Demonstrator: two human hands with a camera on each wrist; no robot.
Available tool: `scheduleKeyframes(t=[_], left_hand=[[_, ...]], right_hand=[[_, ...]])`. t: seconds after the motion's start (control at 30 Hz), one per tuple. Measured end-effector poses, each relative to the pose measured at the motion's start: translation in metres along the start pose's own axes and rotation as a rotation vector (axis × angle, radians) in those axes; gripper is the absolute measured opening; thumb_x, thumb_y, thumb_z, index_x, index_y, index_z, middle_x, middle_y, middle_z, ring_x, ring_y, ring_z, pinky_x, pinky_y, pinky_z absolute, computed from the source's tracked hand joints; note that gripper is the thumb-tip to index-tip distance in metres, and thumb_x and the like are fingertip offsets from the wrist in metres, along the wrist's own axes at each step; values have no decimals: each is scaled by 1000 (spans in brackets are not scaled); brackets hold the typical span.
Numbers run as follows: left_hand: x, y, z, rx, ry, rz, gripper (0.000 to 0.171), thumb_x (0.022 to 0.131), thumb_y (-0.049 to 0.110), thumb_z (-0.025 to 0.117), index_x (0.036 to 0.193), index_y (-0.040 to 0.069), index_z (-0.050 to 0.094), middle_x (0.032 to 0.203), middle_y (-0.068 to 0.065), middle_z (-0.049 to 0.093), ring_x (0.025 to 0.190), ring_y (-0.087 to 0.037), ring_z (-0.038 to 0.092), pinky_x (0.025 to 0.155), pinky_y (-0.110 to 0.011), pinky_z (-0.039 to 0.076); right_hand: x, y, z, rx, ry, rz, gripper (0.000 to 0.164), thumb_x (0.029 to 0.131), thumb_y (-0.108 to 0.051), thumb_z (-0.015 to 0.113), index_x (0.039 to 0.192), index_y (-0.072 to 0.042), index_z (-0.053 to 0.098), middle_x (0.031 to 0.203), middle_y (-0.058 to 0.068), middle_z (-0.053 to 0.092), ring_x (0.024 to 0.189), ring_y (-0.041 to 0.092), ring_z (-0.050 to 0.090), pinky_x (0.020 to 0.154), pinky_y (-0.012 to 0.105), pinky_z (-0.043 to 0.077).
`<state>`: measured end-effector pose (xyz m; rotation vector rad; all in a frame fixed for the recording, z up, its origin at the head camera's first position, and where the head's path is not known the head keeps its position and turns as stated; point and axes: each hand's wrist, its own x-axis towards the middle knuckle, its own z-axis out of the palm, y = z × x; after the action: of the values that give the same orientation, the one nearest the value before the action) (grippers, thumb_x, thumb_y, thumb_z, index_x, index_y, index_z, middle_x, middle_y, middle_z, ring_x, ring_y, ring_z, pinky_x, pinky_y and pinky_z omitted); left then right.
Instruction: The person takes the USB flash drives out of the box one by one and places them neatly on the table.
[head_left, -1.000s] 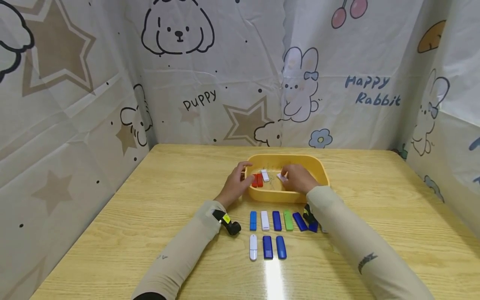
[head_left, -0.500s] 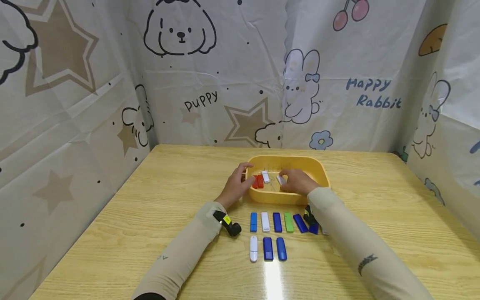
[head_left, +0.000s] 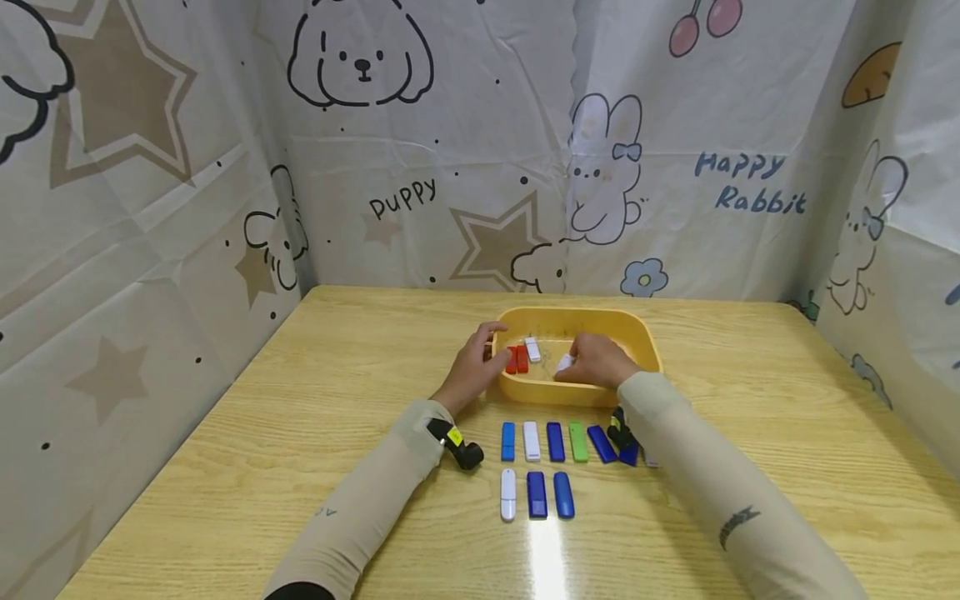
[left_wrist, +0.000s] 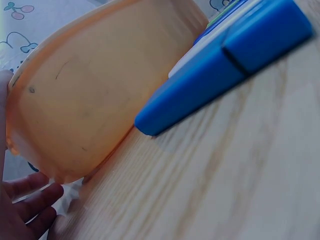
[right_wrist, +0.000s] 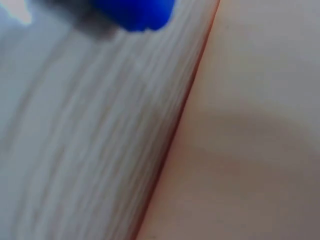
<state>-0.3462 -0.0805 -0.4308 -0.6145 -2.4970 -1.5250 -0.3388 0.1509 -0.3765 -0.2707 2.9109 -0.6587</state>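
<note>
My left hand grips the left end of a yellow plastic bin, with the thumb over its rim and the fingers along the outside. In the left wrist view, several fingers lie by the bin's lower corner. Inside the bin, my right hand pinches a white USB flash drive, partly hidden by the fingers. Two red USB flash drives and another white flash drive lie at the bin's left side. The right wrist view shows only the bin's outer wall and the tabletop, without the hand.
In front of the bin, several flash drives stand in a row, among them a light blue one and a green one. My right forearm covers the row's right end. A nearer row holds a white drive and two blue ones.
My right hand's fingertips have shifted slightly toward me, and the white flash drive has turned and moved a little with them. My left hand stays on the bin.
</note>
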Motion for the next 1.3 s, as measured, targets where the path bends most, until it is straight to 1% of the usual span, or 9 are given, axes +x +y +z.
scheduleKeyframes(t=[0.17, 0.23, 0.43, 0.6, 0.7, 0.8, 0.97, 1.13, 1.3], left_hand=[[-1, -2, 1, -1, -2, 2, 46, 94, 30, 53, 137, 17, 43, 138, -8, 46, 118, -25, 46, 102, -43, 41], [-1, -3, 2, -2, -4, -7, 45, 94, 28, 54, 137, 18, 43, 139, -8, 45, 120, -25, 46, 103, -43, 40], [-3, -1, 4, -17, -12, -31, 43, 95, 23, 54, 137, 18, 43, 139, -8, 45, 121, -27, 46, 103, -44, 40], [-3, -2, 5, -11, -18, -26, 43, 95, 25, 54, 137, 20, 43, 135, -10, 47, 117, -26, 49, 100, -43, 43], [-2, -2, 4, -15, -11, -21, 43, 95, 27, 53, 136, 20, 43, 135, -9, 47, 117, -26, 49, 100, -43, 43], [-2, -2, 3, -19, -1, -18, 43, 95, 27, 53, 136, 20, 44, 138, -7, 46, 119, -27, 47, 102, -44, 42], [0, -3, 2, -30, -11, -25, 44, 95, 27, 52, 137, 19, 43, 142, -4, 42, 121, -26, 45, 105, -44, 39], [0, -1, 0, -22, -14, -9, 46, 95, 27, 52, 138, 15, 42, 141, -8, 44, 122, -26, 47, 104, -44, 40], [0, 0, -2, -11, -19, 5, 47, 95, 29, 52, 138, 14, 43, 138, -10, 46, 120, -26, 48, 102, -43, 41]], right_hand=[[-1, -1, 0, 15, 37, 27, 48, 73, -42, 77, 96, -2, 62, 80, 8, 61, 70, 23, 57, 57, 29, 46], [-1, -1, 1, 30, 66, 29, 47, 72, -41, 78, 93, -3, 61, 77, 8, 60, 67, 23, 56, 55, 29, 45], [-5, 0, -1, 52, 170, -8, 50, 73, -42, 76, 99, -6, 56, 84, 9, 59, 73, 25, 55, 61, 31, 46], [-12, -1, -8, 59, 203, -59, 52, 75, -43, 75, 104, -7, 52, 84, 9, 58, 74, 25, 55, 62, 31, 46], [-17, -6, -14, 58, 218, -89, 55, 74, -45, 74, 107, -7, 50, 82, 9, 56, 72, 24, 54, 61, 31, 46], [-26, -11, -19, 61, 234, -128, 55, 73, -45, 73, 107, -8, 50, 83, 8, 56, 73, 24, 53, 61, 31, 45], [-45, -17, -21, 42, 257, -203, 50, 71, -42, 76, 101, -9, 54, 83, 7, 56, 73, 23, 51, 61, 32, 44], [-67, -19, -20, 23, 253, -271, 48, 70, -40, 79, 99, -10, 55, 82, 7, 56, 73, 22, 50, 62, 32, 42], [-92, -18, -17, 8, 243, -351, 45, 70, -39, 80, 97, -12, 56, 74, 4, 53, 66, 18, 46, 59, 31, 39]])
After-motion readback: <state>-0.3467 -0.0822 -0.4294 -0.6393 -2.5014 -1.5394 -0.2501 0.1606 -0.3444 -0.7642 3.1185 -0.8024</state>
